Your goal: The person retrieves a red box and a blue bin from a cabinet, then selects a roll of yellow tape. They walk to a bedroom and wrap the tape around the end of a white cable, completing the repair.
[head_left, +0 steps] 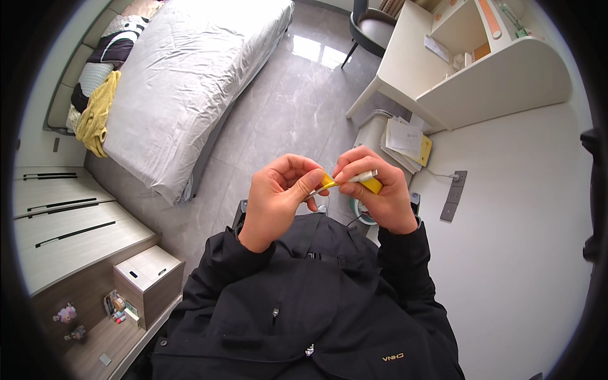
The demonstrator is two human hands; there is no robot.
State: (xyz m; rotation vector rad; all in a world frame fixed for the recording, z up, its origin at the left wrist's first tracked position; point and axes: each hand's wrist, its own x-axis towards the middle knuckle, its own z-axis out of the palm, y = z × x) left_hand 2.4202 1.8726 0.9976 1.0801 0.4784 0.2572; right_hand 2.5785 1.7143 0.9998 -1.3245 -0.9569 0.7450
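Note:
My left hand [277, 193] and my right hand [387, 197] meet in front of my chest, fingers pinched close together. Between them is a bright yellow strip [372, 185], flat and bent, with its other end under my left fingertips. A slim white cable plug [364, 176] with a small tip lies across the fingers of my right hand, which grips it along with the strip. Thin white cable seems to run toward my left thumb. My fingers cover most of the strip's middle, so I cannot tell whether it wraps the cable.
Ahead on the left stands a bed [183, 69] with a grey sheet. A white desk [405, 57] and dark chair [372, 31] are at the far right. Papers [402, 138] sit on a bin below the desk. Wall sockets [453, 195] are at right, drawers [69, 221] at left.

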